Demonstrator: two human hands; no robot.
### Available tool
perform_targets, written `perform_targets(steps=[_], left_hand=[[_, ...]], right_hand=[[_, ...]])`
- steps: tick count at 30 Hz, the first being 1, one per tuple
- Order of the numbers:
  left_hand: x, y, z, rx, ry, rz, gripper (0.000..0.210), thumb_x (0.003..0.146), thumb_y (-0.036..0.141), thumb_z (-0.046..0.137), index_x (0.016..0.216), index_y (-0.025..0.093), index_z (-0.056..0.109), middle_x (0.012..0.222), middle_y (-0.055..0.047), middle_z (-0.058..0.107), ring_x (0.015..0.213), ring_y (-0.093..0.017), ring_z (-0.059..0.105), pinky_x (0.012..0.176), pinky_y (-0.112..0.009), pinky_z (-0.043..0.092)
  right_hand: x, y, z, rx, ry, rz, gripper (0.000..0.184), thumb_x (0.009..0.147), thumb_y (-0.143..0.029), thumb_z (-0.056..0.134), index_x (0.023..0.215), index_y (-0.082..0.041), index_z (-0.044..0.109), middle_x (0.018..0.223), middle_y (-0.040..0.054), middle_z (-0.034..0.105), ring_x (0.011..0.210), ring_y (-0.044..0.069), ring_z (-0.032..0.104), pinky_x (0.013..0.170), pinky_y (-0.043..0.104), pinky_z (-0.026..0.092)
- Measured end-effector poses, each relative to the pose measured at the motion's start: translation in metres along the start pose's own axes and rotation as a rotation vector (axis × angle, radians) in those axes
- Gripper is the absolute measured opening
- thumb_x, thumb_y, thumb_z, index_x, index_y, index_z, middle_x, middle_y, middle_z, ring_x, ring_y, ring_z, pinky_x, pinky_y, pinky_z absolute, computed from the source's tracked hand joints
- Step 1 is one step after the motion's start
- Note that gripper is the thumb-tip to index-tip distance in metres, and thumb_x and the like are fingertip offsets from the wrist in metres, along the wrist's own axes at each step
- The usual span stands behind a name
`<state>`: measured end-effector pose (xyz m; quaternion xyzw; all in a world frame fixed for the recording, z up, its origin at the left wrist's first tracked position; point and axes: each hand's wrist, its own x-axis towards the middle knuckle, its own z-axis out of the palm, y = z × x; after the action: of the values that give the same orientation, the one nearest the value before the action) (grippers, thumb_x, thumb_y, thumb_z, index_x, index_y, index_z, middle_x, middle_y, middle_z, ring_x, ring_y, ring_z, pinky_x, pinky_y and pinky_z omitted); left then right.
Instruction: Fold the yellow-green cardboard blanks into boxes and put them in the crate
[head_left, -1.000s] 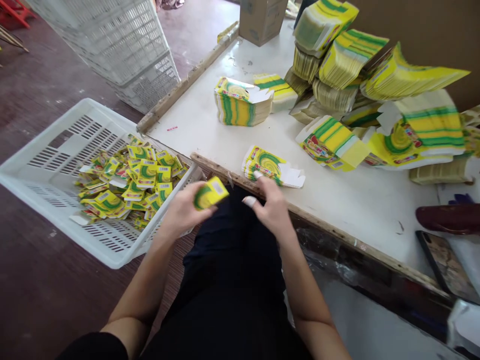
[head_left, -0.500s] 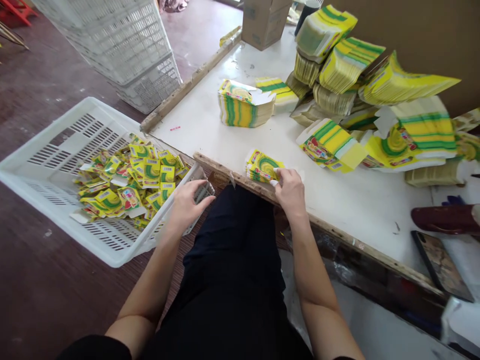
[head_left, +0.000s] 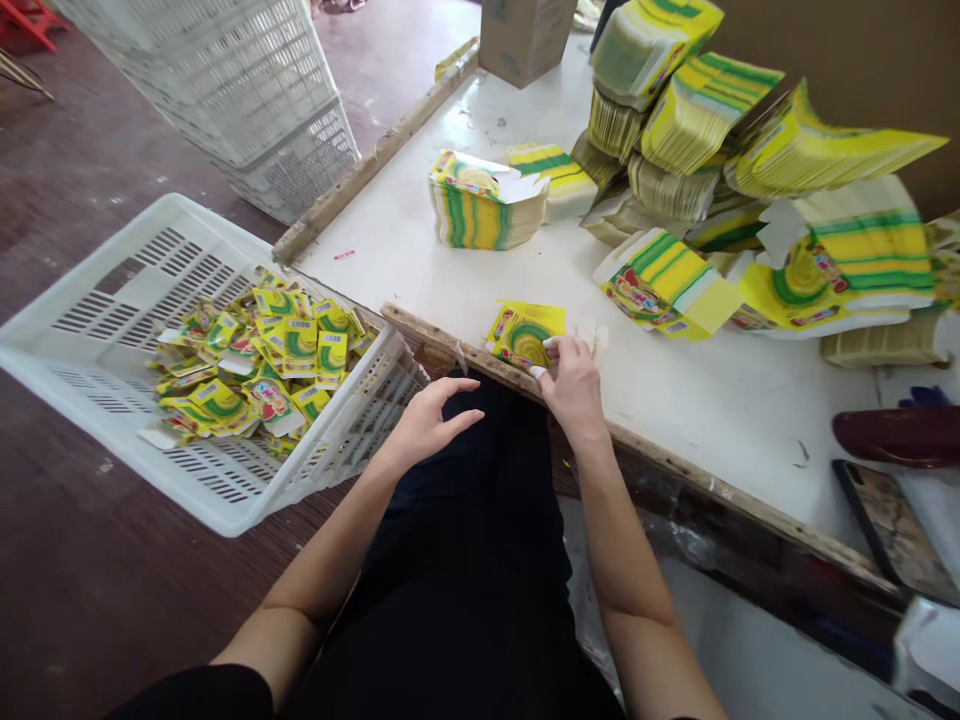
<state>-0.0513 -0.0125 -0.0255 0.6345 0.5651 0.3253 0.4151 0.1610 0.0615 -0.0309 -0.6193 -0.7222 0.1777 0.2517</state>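
My right hand (head_left: 574,388), white covers on its thumb and a fingertip, grips the right edge of a flat yellow-and-green printed carton (head_left: 523,335). This carton lies at the table's front edge. My left hand (head_left: 433,422) is in the air over my lap, fingers apart and nothing in it. To its left stands a white plastic basket (head_left: 90,345) with a heap of small yellow-green cartons (head_left: 281,345) inside. Farther back on the table, a bundle of flat cartons (head_left: 480,215) stands on its edges.
Stacked bundles of flat cartons (head_left: 694,120) fill the table's back right. A brown cardboard box (head_left: 525,42) stands at the far edge. Wooden strips (head_left: 379,150) border the white table. White crates (head_left: 225,90) are stacked on the floor. A phone (head_left: 896,525) lies at the right.
My left hand has moved right from the basket's edge toward the table. The carton under my right hand now lies as a wider flat piece, where a thicker-looking small stack showed before.
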Motion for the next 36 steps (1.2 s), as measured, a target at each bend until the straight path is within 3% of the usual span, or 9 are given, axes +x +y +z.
perform_targets(steps=[7,12,16,20,22,29,36], left_hand=[[0.001,-0.001,0.002,-0.069,0.0,-0.037,0.036,0.081,0.037,0.067,0.113,0.019,0.066,0.115,-0.009,0.072,0.108,-0.024,0.067,0.1,-0.043,0.052],[0.001,-0.001,0.006,-0.11,-0.025,-0.044,0.036,0.081,0.036,0.067,0.113,0.02,0.066,0.115,-0.009,0.073,0.107,-0.024,0.068,0.099,-0.044,0.053],[0.001,-0.002,0.007,-0.108,-0.04,-0.041,0.036,0.081,0.036,0.068,0.114,0.02,0.066,0.116,-0.009,0.072,0.107,-0.024,0.068,0.099,-0.044,0.053],[0.0,-0.004,0.006,-0.092,-0.043,-0.039,0.037,0.082,0.036,0.067,0.114,0.018,0.066,0.115,-0.011,0.072,0.107,-0.024,0.069,0.099,-0.044,0.054],[0.0,-0.005,0.006,-0.087,-0.047,-0.043,0.037,0.082,0.036,0.067,0.114,0.018,0.065,0.116,-0.011,0.072,0.107,-0.024,0.069,0.098,-0.044,0.054],[-0.001,-0.006,0.008,-0.094,-0.06,-0.056,0.036,0.082,0.036,0.066,0.114,0.019,0.065,0.115,-0.01,0.073,0.105,-0.024,0.069,0.097,-0.045,0.055],[0.002,-0.007,0.011,-0.127,-0.069,-0.06,0.037,0.081,0.036,0.067,0.113,0.019,0.066,0.114,-0.01,0.073,0.103,-0.024,0.07,0.096,-0.045,0.055]], right_hand=[[0.006,-0.003,-0.004,-0.128,-0.1,-0.022,0.036,0.072,-0.002,0.06,0.103,-0.019,0.053,0.105,0.0121,0.059,0.1,0.029,0.057,0.092,0.043,0.047],[0.006,-0.003,-0.004,-0.124,-0.102,-0.035,0.033,0.074,-0.003,0.054,0.102,-0.02,0.054,0.102,0.0107,0.059,0.098,0.028,0.056,0.091,0.044,0.047],[0.002,-0.005,-0.004,-0.185,-0.043,-0.009,0.034,0.076,-0.004,0.053,0.107,-0.018,0.055,0.107,0.0145,0.058,0.105,0.032,0.053,0.096,0.052,0.044],[-0.001,-0.007,-0.003,-0.241,0.065,-0.039,0.053,0.076,-0.009,0.06,0.127,-0.017,0.047,0.127,0.0192,0.05,0.124,0.037,0.045,0.106,0.059,0.034],[-0.002,-0.006,-0.003,-0.255,0.07,-0.042,0.058,0.075,-0.01,0.062,0.13,-0.017,0.045,0.126,0.0187,0.05,0.123,0.036,0.045,0.108,0.059,0.032],[-0.001,-0.001,-0.008,-0.21,0.078,-0.027,0.044,0.076,-0.006,0.054,0.119,-0.016,0.056,0.114,0.0166,0.052,0.109,0.034,0.053,0.1,0.056,0.042],[0.001,0.003,-0.013,-0.219,-0.019,-0.046,0.047,0.076,-0.01,0.062,0.123,-0.017,0.054,0.136,0.0207,0.047,0.127,0.038,0.046,0.106,0.061,0.038]])
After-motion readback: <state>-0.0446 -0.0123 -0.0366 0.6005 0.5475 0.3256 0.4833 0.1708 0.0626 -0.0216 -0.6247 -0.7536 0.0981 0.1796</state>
